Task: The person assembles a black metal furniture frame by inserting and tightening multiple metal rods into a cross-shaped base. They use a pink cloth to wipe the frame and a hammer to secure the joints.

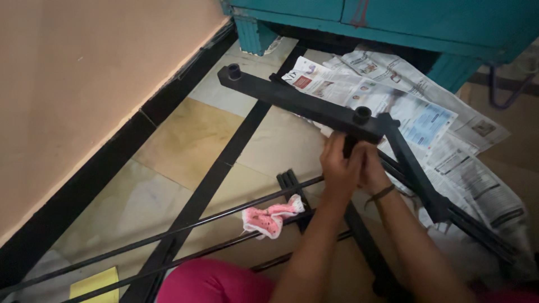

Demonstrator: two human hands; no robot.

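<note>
Head view:
Knee (213, 283): pink cloth, nearest the lens.
Left hand (338, 168): clamped on black frame (303, 104) under the crossbar corner.
Right hand (373, 171): closed on same joint, beside left.
Frame: tilted over newspaper (426, 120), rods (168, 233) on floor.
Technique: brace the joint square, avoid twisting.
Rag (270, 217): on rods, untouched.

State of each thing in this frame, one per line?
Black frame bar: tilted, raised off the floor, gripped at its lower end.
Left hand: closed on the bar's joint.
Right hand: closed on the same joint, beside the left.
Pink cloth: crumpled, draped on the thin black rods.
Newspapers: spread flat on the floor, overlapping.
Yellow sheet: lying flat.
</note>
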